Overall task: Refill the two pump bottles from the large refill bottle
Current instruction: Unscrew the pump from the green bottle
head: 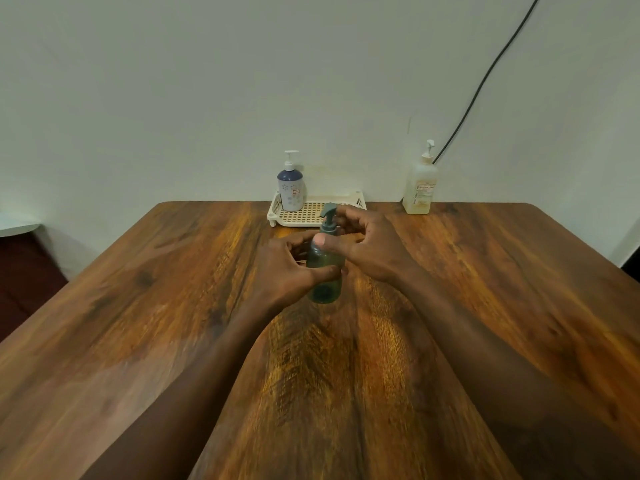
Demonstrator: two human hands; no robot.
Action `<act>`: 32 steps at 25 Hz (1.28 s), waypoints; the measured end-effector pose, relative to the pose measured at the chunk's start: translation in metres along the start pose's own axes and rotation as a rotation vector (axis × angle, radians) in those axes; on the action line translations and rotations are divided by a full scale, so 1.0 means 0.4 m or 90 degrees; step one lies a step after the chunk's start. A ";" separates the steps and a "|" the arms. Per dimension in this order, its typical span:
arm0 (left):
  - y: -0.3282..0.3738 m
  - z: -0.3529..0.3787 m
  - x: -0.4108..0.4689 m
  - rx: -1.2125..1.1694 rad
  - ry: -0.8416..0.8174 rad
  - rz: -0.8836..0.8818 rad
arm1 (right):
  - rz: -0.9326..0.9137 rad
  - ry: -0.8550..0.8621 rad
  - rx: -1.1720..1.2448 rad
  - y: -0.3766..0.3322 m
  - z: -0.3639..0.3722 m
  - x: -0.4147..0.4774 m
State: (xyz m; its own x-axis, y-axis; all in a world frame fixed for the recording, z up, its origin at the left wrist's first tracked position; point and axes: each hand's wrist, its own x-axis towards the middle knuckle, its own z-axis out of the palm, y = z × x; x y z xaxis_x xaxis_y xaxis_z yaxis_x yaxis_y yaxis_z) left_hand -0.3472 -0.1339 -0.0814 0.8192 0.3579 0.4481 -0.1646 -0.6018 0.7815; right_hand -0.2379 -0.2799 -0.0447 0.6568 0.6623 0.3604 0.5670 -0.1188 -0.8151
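Note:
A small dark green pump bottle (325,287) stands upright on the wooden table (173,306), a little in front of the tray. My left hand (287,268) wraps its body from the left. My right hand (367,244) closes around its neck and pump collar from the right, thumb on the shoulder. A white-and-blue pump bottle (291,187) stands in the left end of the cream perforated tray (346,206) at the back. The large pale refill bottle (420,187), fitted with a pump, stands at the back right by the wall.
The table runs up to a plain wall. A black cable (485,77) hangs down the wall behind the refill bottle. A white ledge (17,226) shows at the far left, beyond the table edge.

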 end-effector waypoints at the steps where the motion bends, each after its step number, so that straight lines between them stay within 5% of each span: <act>1: 0.002 0.003 0.000 0.006 -0.002 0.002 | 0.004 0.030 -0.036 -0.002 0.005 -0.002; 5: 0.002 0.008 0.000 0.033 -0.009 0.001 | 0.017 0.111 -0.080 -0.003 0.016 -0.002; 11: -0.010 -0.009 -0.006 0.025 -0.007 -0.010 | 0.051 -0.044 0.087 0.004 0.011 0.012; 18: -0.023 -0.010 -0.004 0.072 0.022 -0.010 | 0.074 0.191 -0.062 -0.004 0.061 0.004; 26: -0.021 -0.009 -0.002 0.050 0.014 -0.009 | 0.030 0.085 0.045 0.002 0.053 0.004; 32: -0.017 -0.008 -0.007 0.073 -0.016 0.006 | -0.001 0.146 -0.136 -0.003 0.061 -0.014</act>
State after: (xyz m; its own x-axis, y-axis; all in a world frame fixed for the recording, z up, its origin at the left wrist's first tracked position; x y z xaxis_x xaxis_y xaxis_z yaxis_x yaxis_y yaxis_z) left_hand -0.3501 -0.1283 -0.0866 0.8320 0.3341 0.4429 -0.1098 -0.6834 0.7217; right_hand -0.2543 -0.2653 -0.0569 0.7372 0.4809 0.4746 0.6438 -0.2866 -0.7095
